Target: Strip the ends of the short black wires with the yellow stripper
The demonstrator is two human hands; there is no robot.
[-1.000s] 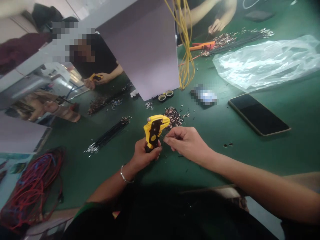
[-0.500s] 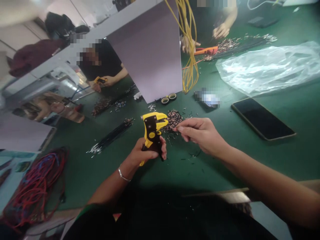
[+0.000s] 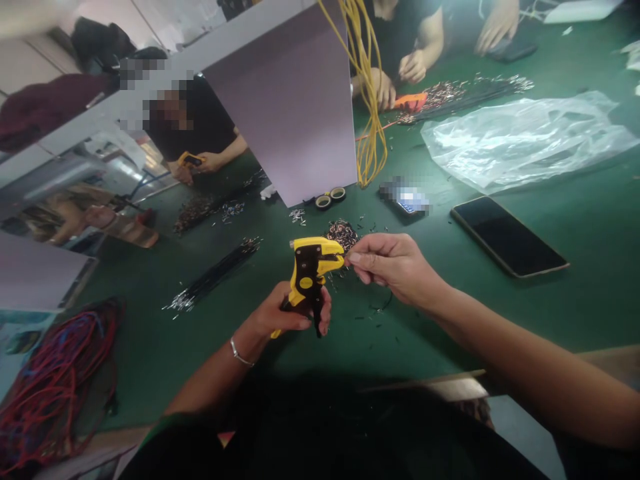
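Note:
My left hand (image 3: 293,313) is wrapped round the handles of a yellow and black wire stripper (image 3: 313,267), whose jaws point right. At the jaws, my right hand (image 3: 390,263) pinches with thumb and fingers; what it holds is too small to make out. Behind the tool lies a pile of short black wire pieces with copper ends (image 3: 342,232). A bundle of black wires (image 3: 215,273) lies on the green table (image 3: 310,373) to the left of the tool.
Two tape rolls (image 3: 331,199), a lit phone (image 3: 407,199) and a dark phone (image 3: 510,237) lie beyond my hands. A plastic bag (image 3: 525,143), hanging yellow cable (image 3: 370,100), panel (image 3: 290,107) and red cable coil (image 3: 60,387) surround them. Other people's hands work across the table.
The stripper's jaws have come up against the fingertips of my right hand. The view has shifted a little, and another person's hand now shows at the top right.

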